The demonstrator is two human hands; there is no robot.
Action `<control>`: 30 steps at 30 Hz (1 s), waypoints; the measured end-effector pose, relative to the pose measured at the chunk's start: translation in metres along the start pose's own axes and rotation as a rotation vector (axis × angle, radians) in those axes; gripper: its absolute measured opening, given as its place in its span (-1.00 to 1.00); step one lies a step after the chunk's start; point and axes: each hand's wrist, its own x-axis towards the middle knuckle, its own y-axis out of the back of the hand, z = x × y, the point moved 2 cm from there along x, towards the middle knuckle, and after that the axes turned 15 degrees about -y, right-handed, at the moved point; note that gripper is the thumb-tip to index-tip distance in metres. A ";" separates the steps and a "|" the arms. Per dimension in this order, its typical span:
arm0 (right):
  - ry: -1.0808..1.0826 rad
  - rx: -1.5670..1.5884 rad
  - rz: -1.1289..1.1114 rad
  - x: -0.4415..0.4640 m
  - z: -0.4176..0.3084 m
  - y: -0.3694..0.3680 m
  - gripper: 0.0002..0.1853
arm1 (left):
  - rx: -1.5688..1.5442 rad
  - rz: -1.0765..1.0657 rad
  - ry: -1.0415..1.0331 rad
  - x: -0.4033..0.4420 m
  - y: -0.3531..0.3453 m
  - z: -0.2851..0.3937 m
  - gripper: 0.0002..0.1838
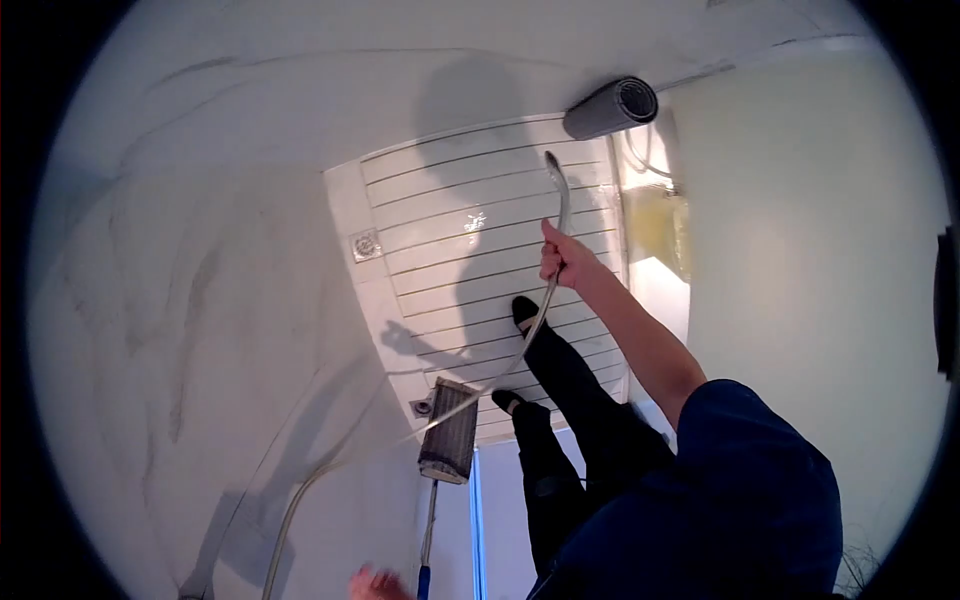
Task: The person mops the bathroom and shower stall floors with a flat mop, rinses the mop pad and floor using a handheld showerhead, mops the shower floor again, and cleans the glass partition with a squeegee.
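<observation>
Your right hand (566, 258) has its fingers wrapped round the handheld shower (562, 190), holding it out above the grooved floor (430, 260), head pointing away from you! Its hose (511, 370) sweeps down past your black shoes (522, 308), crossing in front of the mop (449, 430). Down at the bottom edge, your left hand (377, 584) blurs near the mop's blue handle; can't tell how those fingers stand. A rolled mat (598, 110) lies beyond the shower head.
</observation>
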 end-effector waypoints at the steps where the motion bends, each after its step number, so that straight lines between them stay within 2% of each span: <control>1: -0.023 -0.011 0.010 -0.009 0.002 0.009 -0.56 | -0.068 0.108 0.468 -0.010 -0.050 -0.036 -0.72; 2: -0.055 -0.034 0.050 -0.016 0.007 0.012 -0.57 | -0.489 -0.139 0.320 -0.025 -0.090 -0.080 -0.68; 3: -0.100 -0.043 0.016 -0.024 0.012 0.012 -0.56 | -0.327 -0.424 0.038 -0.028 -0.154 -0.066 -0.55; 6: -0.214 -0.047 -0.078 -0.043 0.023 0.005 -0.56 | -0.066 -0.905 -0.384 -0.039 -0.310 -0.046 -0.21; 7: -0.176 -0.065 -0.101 -0.042 0.021 0.003 -0.57 | -0.194 -0.993 -0.476 -0.048 -0.351 -0.059 -0.26; 8: -0.135 -0.082 -0.118 -0.040 0.017 0.003 -0.57 | -0.166 -1.087 -0.625 -0.069 -0.384 -0.084 -0.45; 9: -0.093 -0.094 -0.132 -0.038 0.015 0.007 -0.57 | -0.126 -1.509 -0.433 -0.092 -0.407 -0.106 -0.63; 11: 0.135 -0.128 -0.010 -0.027 0.001 0.017 -0.58 | -0.467 -1.340 -0.098 -0.140 -0.404 -0.134 -0.71; 13: 0.290 -0.042 0.170 -0.002 -0.003 0.037 -0.59 | -0.684 -1.219 0.128 -0.148 -0.371 -0.137 -0.72; 15: 0.408 0.018 0.312 0.020 -0.003 0.066 -0.60 | -0.280 -1.441 0.181 -0.142 -0.330 -0.174 -0.69; 16: 0.456 0.041 0.366 0.029 -0.002 0.081 -0.61 | -0.241 -1.382 0.367 -0.146 -0.300 -0.193 -0.68; 18: 0.612 0.022 0.469 0.043 -0.007 0.106 -0.61 | 0.083 -1.572 0.161 -0.148 -0.247 -0.227 -0.69; 19: 0.714 -0.019 0.524 0.047 -0.010 0.122 -0.60 | 0.356 -1.690 0.112 -0.145 -0.223 -0.221 -0.71; 22: 0.893 -0.100 0.645 0.045 -0.021 0.163 -0.61 | 0.216 -1.635 0.008 -0.178 -0.190 -0.331 -0.77; 23: 0.924 -0.122 0.675 0.045 -0.023 0.178 -0.62 | 0.235 -1.618 -0.011 -0.185 -0.191 -0.331 -0.78; 24: 1.011 -0.163 0.804 0.046 -0.029 0.200 -0.62 | 0.253 -1.602 -0.030 -0.192 -0.192 -0.332 -0.77; 25: 1.096 -0.204 0.929 0.049 -0.031 0.223 -0.63 | 0.340 -1.589 -0.053 -0.184 -0.218 -0.282 -0.76; 26: 1.073 -0.175 0.935 0.047 -0.030 0.242 -0.63 | 0.542 -1.608 -0.259 -0.172 -0.235 -0.221 -0.70; 27: 1.055 -0.146 0.939 0.041 -0.027 0.258 -0.64 | 0.575 -1.681 -0.258 -0.171 -0.239 -0.209 -0.67; 28: 0.951 -0.096 0.925 0.021 -0.016 0.257 -0.64 | 0.545 -1.655 -0.255 -0.172 -0.232 -0.202 -0.66; 30: 0.928 -0.121 0.905 -0.001 0.000 0.270 -0.64 | 0.490 -1.656 -0.258 -0.178 -0.217 -0.202 -0.66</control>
